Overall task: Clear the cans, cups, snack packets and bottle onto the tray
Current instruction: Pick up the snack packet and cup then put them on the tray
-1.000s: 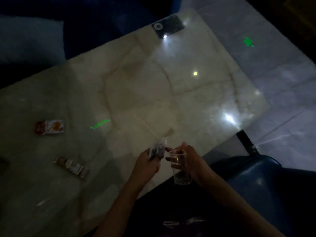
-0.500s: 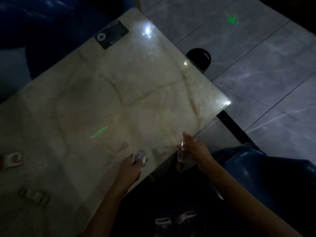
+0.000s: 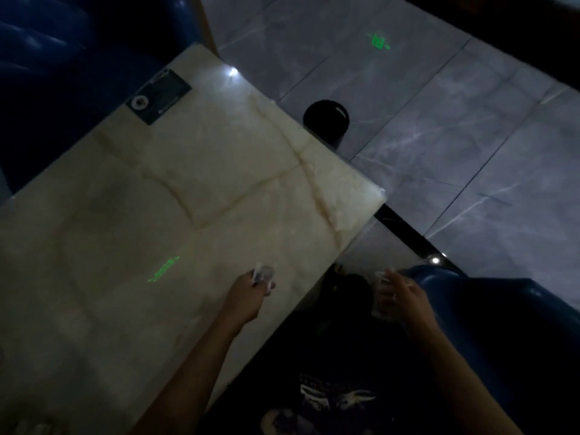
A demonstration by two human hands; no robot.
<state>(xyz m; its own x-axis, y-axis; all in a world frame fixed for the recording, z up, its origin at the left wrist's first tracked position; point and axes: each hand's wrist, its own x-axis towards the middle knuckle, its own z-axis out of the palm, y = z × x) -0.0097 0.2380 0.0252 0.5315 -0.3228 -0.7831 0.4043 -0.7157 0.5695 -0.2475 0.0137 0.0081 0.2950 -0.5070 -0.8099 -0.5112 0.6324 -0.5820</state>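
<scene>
The room is dim. My left hand [image 3: 248, 293] is over the near edge of the pale marble table [image 3: 175, 189] and is closed on a small crumpled snack packet [image 3: 263, 274]. My right hand [image 3: 400, 293] is off the table's edge, over my lap, gripping a clear plastic cup [image 3: 381, 296] by its rim. No tray is in sight. The two hands are well apart.
A dark card [image 3: 159, 96] lies at the table's far corner. A round black bin [image 3: 326, 117] stands on the grey tiled floor beyond the table's right edge. Blue seats flank the table at top left and bottom right. A green light mark [image 3: 163, 269] falls on the tabletop.
The view has swung right, so the two packets at the table's left have left the frame. My hands have drawn apart, the right one carrying the cup off the table edge.
</scene>
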